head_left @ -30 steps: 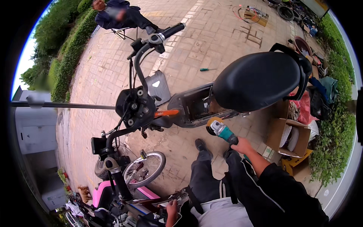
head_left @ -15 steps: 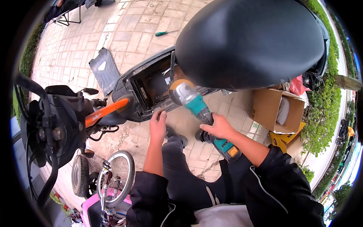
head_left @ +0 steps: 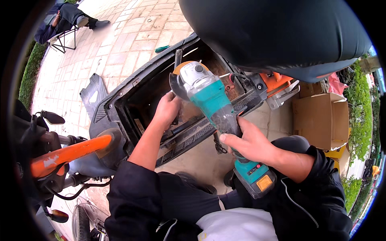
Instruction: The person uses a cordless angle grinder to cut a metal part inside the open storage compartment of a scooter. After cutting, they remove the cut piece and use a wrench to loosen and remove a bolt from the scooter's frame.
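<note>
My right hand (head_left: 251, 140) is closed round the body of a teal cordless angle grinder (head_left: 211, 96) with a silver head and a battery at its lower end. Its orange-tan disc (head_left: 193, 66) is partly hidden by the head and a dark guard. The disc is over the open black floor compartment (head_left: 132, 90) of an electric scooter, close to a metal bar (head_left: 178, 58). My left hand (head_left: 168, 108) reaches into that compartment beside the guard, fingers curled together. What they hold, if anything, is hidden.
The scooter's black seat (head_left: 277, 32) overhangs the upper right. Its orange frame tube (head_left: 72, 154) rises at the left. A cardboard box (head_left: 321, 118) stands at the right. A black panel (head_left: 93, 94) and a green-handled screwdriver (head_left: 162, 48) lie on the paving. A person (head_left: 72, 16) sits at upper left.
My left hand has gone from the compartment's near edge to inside it. The grinder appears larger and further over the compartment. My view has moved closer and shifted.
</note>
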`<action>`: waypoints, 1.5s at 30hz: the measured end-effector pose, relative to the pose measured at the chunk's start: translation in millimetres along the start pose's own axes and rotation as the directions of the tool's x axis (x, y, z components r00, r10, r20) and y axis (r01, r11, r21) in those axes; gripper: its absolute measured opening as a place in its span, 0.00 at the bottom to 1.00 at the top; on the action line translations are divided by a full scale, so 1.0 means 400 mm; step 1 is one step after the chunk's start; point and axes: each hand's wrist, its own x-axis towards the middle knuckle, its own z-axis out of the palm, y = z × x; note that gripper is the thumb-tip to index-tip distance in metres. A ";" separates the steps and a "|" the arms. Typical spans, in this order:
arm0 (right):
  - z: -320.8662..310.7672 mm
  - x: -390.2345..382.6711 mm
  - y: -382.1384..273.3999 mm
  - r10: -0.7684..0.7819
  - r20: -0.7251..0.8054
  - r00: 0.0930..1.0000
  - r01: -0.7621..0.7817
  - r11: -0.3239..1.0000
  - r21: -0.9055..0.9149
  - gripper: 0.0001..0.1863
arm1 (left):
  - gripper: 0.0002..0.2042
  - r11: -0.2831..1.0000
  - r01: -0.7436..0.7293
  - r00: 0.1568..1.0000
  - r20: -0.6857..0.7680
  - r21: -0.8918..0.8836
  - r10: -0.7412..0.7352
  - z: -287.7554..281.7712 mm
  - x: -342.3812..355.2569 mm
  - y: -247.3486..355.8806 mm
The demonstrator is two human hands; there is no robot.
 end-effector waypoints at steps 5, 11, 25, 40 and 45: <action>0.071 0.038 -0.035 -0.010 0.007 1.000 0.009 0.996 0.084 0.21 | 0.14 1.000 0.007 0.993 -0.117 -0.023 -0.010 0.010 -0.048 0.009; 0.064 0.077 -0.024 0.025 -0.054 0.998 -0.019 0.995 0.099 0.17 | 0.16 0.963 0.017 0.999 -0.034 -0.270 -0.027 0.039 -0.044 -0.021; 0.033 0.119 -0.003 -0.025 -0.056 0.998 0.026 0.999 0.027 0.17 | 0.18 0.794 0.116 0.985 -0.032 -0.597 -0.168 0.124 -0.038 -0.024; 0.020 0.135 -0.019 0.017 -0.003 1.000 -0.017 0.999 0.038 0.23 | 0.30 0.771 0.115 0.976 -0.071 -0.627 -0.204 0.149 -0.049 -0.011; 0.023 0.145 -0.009 0.002 -0.006 1.000 -0.002 1.000 0.016 0.25 | 0.31 0.792 0.115 0.970 -0.104 -0.599 -0.220 0.155 -0.039 -0.011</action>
